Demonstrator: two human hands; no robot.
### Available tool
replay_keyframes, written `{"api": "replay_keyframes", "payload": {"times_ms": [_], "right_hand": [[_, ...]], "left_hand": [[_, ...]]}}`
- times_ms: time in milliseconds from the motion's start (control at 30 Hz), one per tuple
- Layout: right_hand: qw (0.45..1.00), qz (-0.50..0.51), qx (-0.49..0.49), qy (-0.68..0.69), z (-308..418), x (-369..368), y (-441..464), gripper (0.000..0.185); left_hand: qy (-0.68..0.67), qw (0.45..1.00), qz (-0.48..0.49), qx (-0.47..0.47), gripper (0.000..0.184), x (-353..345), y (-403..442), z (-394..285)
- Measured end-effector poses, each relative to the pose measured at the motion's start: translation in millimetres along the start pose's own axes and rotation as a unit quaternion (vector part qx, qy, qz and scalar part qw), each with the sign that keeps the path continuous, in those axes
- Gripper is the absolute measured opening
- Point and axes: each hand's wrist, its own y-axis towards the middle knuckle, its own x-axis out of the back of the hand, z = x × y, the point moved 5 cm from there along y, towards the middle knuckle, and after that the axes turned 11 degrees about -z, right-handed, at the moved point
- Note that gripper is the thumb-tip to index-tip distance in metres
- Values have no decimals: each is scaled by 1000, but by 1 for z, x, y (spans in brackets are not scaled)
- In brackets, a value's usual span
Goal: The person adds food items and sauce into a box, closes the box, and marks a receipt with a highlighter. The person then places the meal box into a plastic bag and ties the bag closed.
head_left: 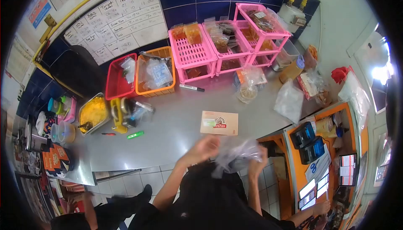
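A crumpled clear plastic bag (pixel 237 154) hangs in front of my body at the edge of the steel table. My right hand (pixel 257 158) is closed on its right side. Close to the bag's upper left, my left hand (pixel 205 148) is blurred, and its fingertips are too smeared to read. Just beyond my hands, a flat brown cardboard box (pixel 219 123) with a red and black printed logo and a green label lies on the steel table (pixel 168 125).
Red basket (pixel 121 76), orange basket (pixel 155 72) and pink racks (pixel 193 55) line the back. A tray of yellow food (pixel 93 114), tape dispenser (pixel 119 116) and markers lie left; plastic bags (pixel 289 100) lie right. Other people's hands show at lower left and lower right.
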Motion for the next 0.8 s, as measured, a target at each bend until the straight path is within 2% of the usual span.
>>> {"api": "replay_keyframes", "payload": {"times_ms": [33, 67, 100, 133, 167, 200, 233, 267, 333, 400, 467, 533, 600, 667, 700, 767, 800], "right_hand": [[998, -44, -39, 5, -5, 17, 13, 27], [998, -47, -38, 6, -19, 27, 22, 27], [994, -75, 11, -79, -35, 40, 29, 22], [979, -102, 59, -164, -41, 49, 30, 17], [979, -103, 60, -169, -31, 52, 29, 17], [983, -82, 17, -164, -10, 52, 29, 14], [985, -60, -24, -159, 0, 50, 31, 12], [985, -60, -20, -160, 0, 51, 32, 12], [987, -95, -39, -124, -5, 55, 31, 15], [987, -79, -51, -133, -12, 57, 32, 17], [986, -61, -61, -141, -26, 58, 36, 19], [984, -87, 12, -156, -37, 59, 37, 19], [986, -74, 0, -148, -33, 59, 44, 20], [988, -62, -11, -144, -30, 61, 51, 20], [988, -60, -10, -141, -29, 62, 56, 21], [989, -56, -7, -136, -19, 66, 69, 22], [984, -15, -74, -161, -16, 67, 75, 36]], "left_hand": [[67, 992, -106, -2, 28, 26, 13, 13], [132, 969, -209, -3, 26, 46, 26, 19], [130, 970, -207, -4, 26, 52, 43, 31], [195, 950, -243, -5, 28, 60, 58, 41], [258, 925, -278, -4, 30, 64, 65, 46], [253, 927, -278, -3, 30, 57, 70, 47], [304, 906, -293, -17, 29, 48, 75, 45], [356, 882, -308, -33, 28, 40, 79, 41], [359, 879, -310, -38, 27, 27, 77, 36], [366, 877, -307, -40, 25, 16, 67, 33], [334, 902, -241, -131, 24, -2, 60, 28], [330, 905, -248, -102, 24, 11, 65, 63], [327, 906, -257, -74, 25, 14, 70, 63], [300, 820, -450, -190, 26, 10, 67, 41], [301, 819, -451, -190, 26, 2, 69, 35], [225, 798, -540, -146, 27, -2, 66, 35], [197, 787, -569, -133, 28, -4, 66, 40]]}}
